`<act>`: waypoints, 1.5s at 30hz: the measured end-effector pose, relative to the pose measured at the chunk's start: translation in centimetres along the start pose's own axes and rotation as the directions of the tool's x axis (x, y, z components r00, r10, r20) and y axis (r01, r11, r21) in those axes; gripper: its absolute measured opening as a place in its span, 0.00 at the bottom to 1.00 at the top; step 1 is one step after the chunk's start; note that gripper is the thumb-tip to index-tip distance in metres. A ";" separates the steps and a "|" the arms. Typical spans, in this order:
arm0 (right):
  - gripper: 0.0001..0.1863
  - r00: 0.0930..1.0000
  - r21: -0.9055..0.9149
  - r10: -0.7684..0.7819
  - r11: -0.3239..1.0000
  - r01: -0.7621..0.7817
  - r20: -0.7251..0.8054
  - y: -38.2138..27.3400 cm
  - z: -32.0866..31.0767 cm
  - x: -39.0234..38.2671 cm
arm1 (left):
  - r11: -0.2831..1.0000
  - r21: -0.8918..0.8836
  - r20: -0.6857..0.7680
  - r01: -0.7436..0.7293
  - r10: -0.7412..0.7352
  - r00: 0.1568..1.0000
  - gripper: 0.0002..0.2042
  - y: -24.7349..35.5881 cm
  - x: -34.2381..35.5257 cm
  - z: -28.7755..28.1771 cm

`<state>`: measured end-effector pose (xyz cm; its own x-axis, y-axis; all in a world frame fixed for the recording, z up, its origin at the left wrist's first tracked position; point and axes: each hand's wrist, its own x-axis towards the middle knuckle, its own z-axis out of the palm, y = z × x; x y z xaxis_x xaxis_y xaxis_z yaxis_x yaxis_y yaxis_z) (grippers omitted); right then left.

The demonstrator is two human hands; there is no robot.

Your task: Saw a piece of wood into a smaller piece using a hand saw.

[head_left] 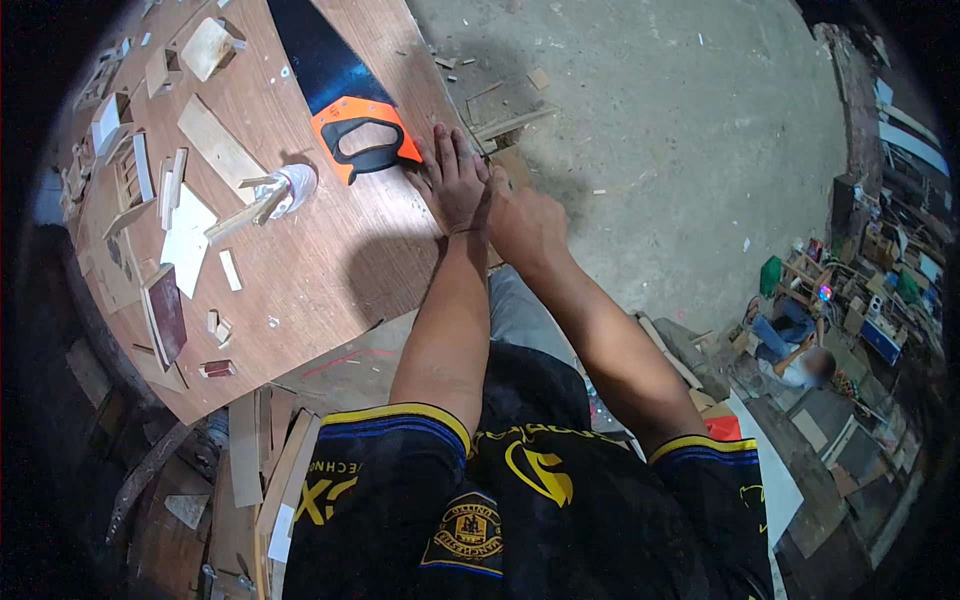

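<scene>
My left hand [458,192] lies flat at the right edge of the wooden-topped table [320,290], fingers stretched out and slightly apart. Close against it, just past the edge, my right hand [530,228] is closed. Whatever its fingers grip is hidden; a brown flat piece [513,166] shows beyond the knuckles, and I cannot tell whether it is held or lies lower down. A handsaw [330,65] with a dark blade and an orange and black handle rests on the tabletop, its handle beside my left fingertips.
Left of the saw stand a white cup-like container [299,186] with wooden sticks and a pale board [220,142]. Several offcuts crowd the table's left side. Scraps [515,123] lie on the concrete floor [660,150]. Among clutter at right, another person [795,362] sits low. Boards [285,470] lean below the table.
</scene>
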<state>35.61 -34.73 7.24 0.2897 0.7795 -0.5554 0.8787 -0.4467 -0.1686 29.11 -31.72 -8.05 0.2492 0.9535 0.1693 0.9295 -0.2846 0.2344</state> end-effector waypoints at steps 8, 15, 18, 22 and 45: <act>0.25 1.000 0.018 -0.025 1.000 0.026 -0.012 0.6 0.6 -1.2 | 0.999 0.046 -0.040 -0.013 0.015 0.999 0.24 -0.5 -0.2 0.2; 0.28 0.993 0.097 0.044 0.995 -0.033 -0.110 0.2 3.3 -1.2 | 0.999 0.031 0.080 0.025 -0.027 0.996 0.28 -0.7 -0.1 0.1; 0.26 0.995 0.092 0.024 0.996 -0.014 -0.101 0.3 2.5 -1.2 | 0.997 0.071 0.105 0.018 -0.025 0.994 0.29 -1.0 -0.1 0.2; 0.22 1.000 0.029 -0.002 1.000 0.001 0.021 0.1 0.4 1.3 | 0.996 0.084 0.112 0.005 -0.014 0.994 0.26 -0.4 0.1 -0.1; 0.22 0.997 0.009 0.054 0.998 -0.055 0.054 0.6 -0.2 -0.5 | 0.998 -0.041 0.079 0.051 -0.048 0.996 0.24 0.6 0.6 -1.8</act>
<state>36.03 -35.34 7.59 0.3160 0.7290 -0.6072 0.8579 -0.4929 -0.1453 29.32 -31.45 -6.12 0.2250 0.9709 0.0821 0.9291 -0.2392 0.2821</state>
